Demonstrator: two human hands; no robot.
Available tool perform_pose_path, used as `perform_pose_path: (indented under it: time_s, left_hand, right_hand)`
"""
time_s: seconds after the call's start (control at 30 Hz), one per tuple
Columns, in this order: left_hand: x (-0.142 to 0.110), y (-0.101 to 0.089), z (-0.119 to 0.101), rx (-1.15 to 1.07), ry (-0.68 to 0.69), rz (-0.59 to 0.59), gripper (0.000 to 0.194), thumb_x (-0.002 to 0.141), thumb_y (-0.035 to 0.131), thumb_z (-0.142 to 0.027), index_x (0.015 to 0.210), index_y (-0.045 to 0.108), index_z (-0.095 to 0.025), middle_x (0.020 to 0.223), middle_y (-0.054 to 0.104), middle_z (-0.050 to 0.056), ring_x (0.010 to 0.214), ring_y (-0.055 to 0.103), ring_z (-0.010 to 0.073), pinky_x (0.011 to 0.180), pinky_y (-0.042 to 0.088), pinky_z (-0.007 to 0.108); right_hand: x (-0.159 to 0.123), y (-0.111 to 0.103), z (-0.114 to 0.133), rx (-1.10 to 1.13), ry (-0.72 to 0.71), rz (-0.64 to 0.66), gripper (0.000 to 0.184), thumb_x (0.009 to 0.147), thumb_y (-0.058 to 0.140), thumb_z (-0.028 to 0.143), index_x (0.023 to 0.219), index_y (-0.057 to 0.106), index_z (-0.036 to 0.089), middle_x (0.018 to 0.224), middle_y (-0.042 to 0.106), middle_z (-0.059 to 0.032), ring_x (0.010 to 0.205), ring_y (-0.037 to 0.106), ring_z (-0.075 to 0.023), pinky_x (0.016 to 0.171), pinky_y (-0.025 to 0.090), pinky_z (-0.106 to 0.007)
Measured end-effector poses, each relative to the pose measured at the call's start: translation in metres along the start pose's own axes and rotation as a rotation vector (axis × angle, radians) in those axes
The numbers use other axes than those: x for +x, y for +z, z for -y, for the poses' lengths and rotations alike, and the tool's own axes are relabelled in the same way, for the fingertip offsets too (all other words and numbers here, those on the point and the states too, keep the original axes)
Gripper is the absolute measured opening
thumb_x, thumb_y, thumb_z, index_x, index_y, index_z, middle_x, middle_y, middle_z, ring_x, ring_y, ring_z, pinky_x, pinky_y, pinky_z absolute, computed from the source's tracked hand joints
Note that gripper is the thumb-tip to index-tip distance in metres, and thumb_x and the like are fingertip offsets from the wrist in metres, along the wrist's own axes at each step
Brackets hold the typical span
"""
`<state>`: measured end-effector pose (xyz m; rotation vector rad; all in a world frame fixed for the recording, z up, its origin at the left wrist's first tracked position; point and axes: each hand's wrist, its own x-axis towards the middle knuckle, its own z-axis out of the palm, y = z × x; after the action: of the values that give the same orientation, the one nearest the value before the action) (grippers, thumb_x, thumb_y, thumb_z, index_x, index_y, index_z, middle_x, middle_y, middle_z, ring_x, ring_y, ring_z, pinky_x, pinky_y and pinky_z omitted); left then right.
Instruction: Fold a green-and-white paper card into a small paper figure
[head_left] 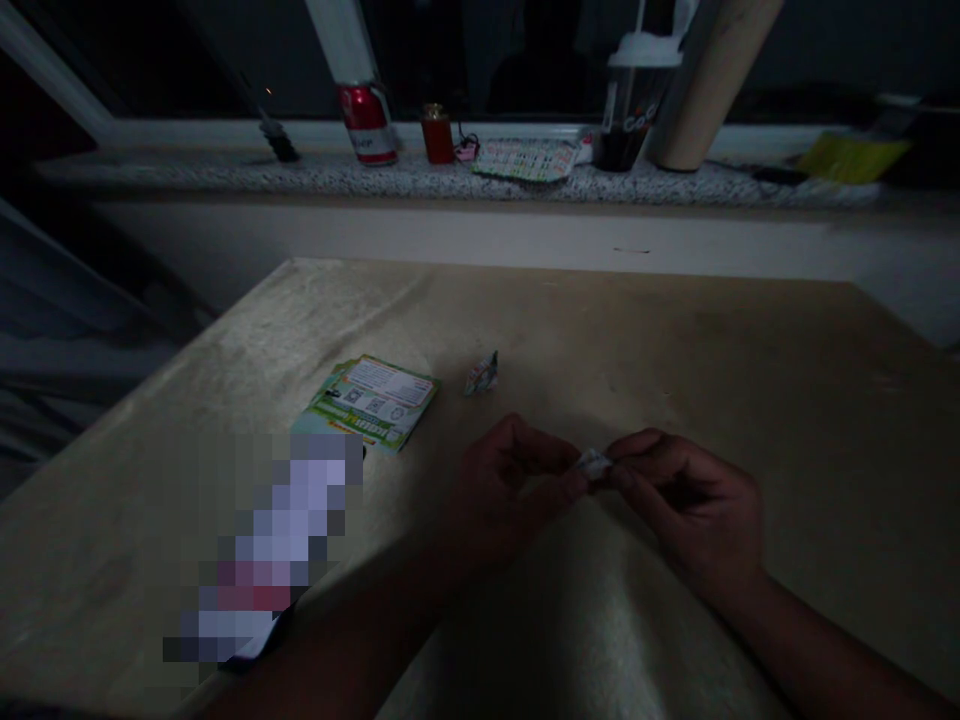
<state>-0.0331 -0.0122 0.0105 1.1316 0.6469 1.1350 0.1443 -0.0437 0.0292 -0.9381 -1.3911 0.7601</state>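
Above the table, my left hand [517, 480] and my right hand [686, 500] meet at a small whitish folded piece [595, 463]. It looks like paper or foil, but the dim light hides its exact kind. Each hand pinches one side of it between thumb and fingers. A small crumpled colourful wrapper [482, 374] lies on the table just beyond my left hand. Further left is a small stack of green printed leaflets [382, 400] with text and square codes on the top one.
A pixelated device with a bright screen [277, 540] lies beside my left forearm on the table [675, 340]. Along the granite windowsill [210, 175] stand a red can [367, 125], an orange-red jar [437, 135], a lidded cup of dark drink [634, 105] and a cardboard tube [709, 90].
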Motion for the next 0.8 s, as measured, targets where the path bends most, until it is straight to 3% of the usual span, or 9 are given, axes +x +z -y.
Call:
perform_pose_path:
  time_s: [0.1, 0.17, 0.33, 0.43, 0.63, 0.8]
  left_hand:
    - [0.002, -0.001, -0.004, -0.039, -0.121, 0.135, 0.032, 0.082, 0.081, -0.038, 0.102, 0.067, -0.016, 0.075, 0.074, 0.003, 0.062, 0.07, 0.0141, 0.059, 0.057, 0.026]
    - [0.002, 0.0, -0.007, 0.006, -0.12, 0.172, 0.026, 0.09, 0.073, -0.038, 0.099, 0.071, -0.014, 0.067, 0.069, 0.001, 0.055, 0.065, 0.0109, 0.054, 0.053, 0.022]
    - [0.001, 0.006, -0.014, 0.029, -0.062, 0.121, 0.022, 0.092, 0.071, -0.033, 0.088, 0.078, -0.012, 0.064, 0.067, 0.001, 0.053, 0.062, 0.0099, 0.053, 0.051, 0.021]
    - [0.001, 0.007, -0.014, -0.009, -0.05, 0.147, 0.019, 0.092, 0.07, -0.029, 0.089, 0.08, -0.013, 0.066, 0.069, 0.002, 0.056, 0.063, 0.01, 0.054, 0.052, 0.02]
    - [0.002, 0.004, -0.011, -0.04, -0.041, 0.164, 0.016, 0.093, 0.068, -0.025, 0.091, 0.081, -0.015, 0.062, 0.068, 0.001, 0.053, 0.061, 0.0085, 0.052, 0.051, 0.018]
    - [0.002, 0.003, -0.009, -0.035, -0.091, 0.201, 0.02, 0.094, 0.068, -0.028, 0.091, 0.08, -0.013, 0.063, 0.067, 0.002, 0.051, 0.061, 0.0088, 0.051, 0.05, 0.019]
  right_hand:
    - [0.001, 0.0, 0.002, -0.046, -0.038, 0.013, 0.018, 0.082, 0.072, 0.006, 0.071, 0.067, 0.019, 0.077, 0.074, -0.0029, 0.066, 0.07, -0.0123, 0.057, 0.057, -0.02]
    - [0.0, 0.0, 0.002, -0.041, -0.043, 0.022, 0.019, 0.081, 0.074, 0.007, 0.07, 0.066, 0.02, 0.076, 0.074, -0.0027, 0.065, 0.07, -0.0124, 0.056, 0.057, -0.021]
    - [-0.001, 0.0, -0.001, 0.04, 0.136, 0.068, 0.008, 0.084, 0.078, 0.022, 0.079, 0.072, 0.019, 0.068, 0.072, -0.0015, 0.057, 0.068, -0.0121, 0.051, 0.055, -0.02]
    - [0.002, -0.001, 0.001, 0.114, 0.26, 0.174, 0.023, 0.09, 0.073, 0.034, 0.073, 0.074, 0.018, 0.062, 0.071, -0.0024, 0.055, 0.067, -0.0127, 0.052, 0.055, -0.021]
    - [0.007, -0.004, 0.008, 0.208, 0.396, 0.285, 0.028, 0.091, 0.073, 0.033, 0.067, 0.077, 0.018, 0.058, 0.07, -0.0021, 0.054, 0.067, -0.0116, 0.051, 0.053, -0.019]
    - [0.003, -0.006, -0.002, 0.329, 0.452, 0.282, 0.024, 0.09, 0.074, 0.032, 0.07, 0.078, 0.018, 0.054, 0.068, -0.0012, 0.049, 0.064, -0.01, 0.047, 0.05, -0.018]
